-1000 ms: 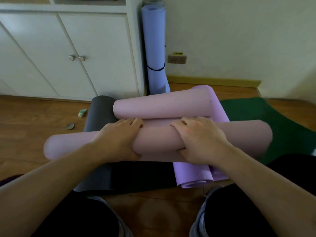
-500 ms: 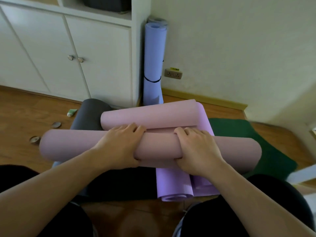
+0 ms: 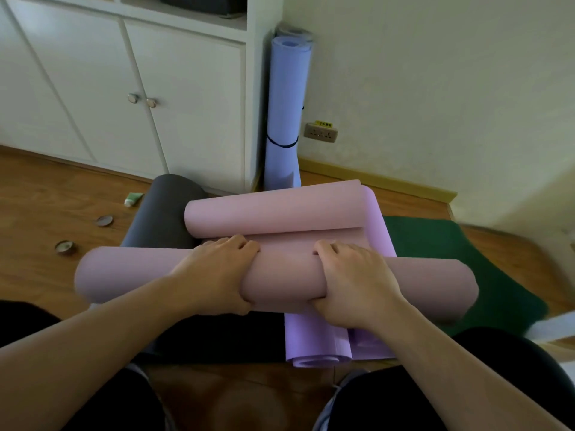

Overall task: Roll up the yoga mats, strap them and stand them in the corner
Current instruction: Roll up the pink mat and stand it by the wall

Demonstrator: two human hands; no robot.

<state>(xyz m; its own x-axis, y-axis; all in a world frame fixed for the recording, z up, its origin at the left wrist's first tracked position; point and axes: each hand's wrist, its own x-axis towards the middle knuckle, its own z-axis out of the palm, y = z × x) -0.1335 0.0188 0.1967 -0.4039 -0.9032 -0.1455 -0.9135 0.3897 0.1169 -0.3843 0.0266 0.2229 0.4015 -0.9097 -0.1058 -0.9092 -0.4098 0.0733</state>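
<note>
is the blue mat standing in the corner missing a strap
No, the blue mat stands upright in the corner beside the white cabinet with a thin black strap looped around its lower part.

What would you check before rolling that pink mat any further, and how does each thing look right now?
1. Left hand grips the rolled pink foam yoga mat: ok.
2. Right hand grips the same roll: ok.
3. Roll ends even: cannot tell, both ends blurred.
4. Far curled flap of the pink mat flat: not ok, it curls toward the hands.
5. Strap within reach: cannot tell, none seen loose.
6. Corner spot beside the strapped upright lilac mat: ok, floor shows there.
</note>
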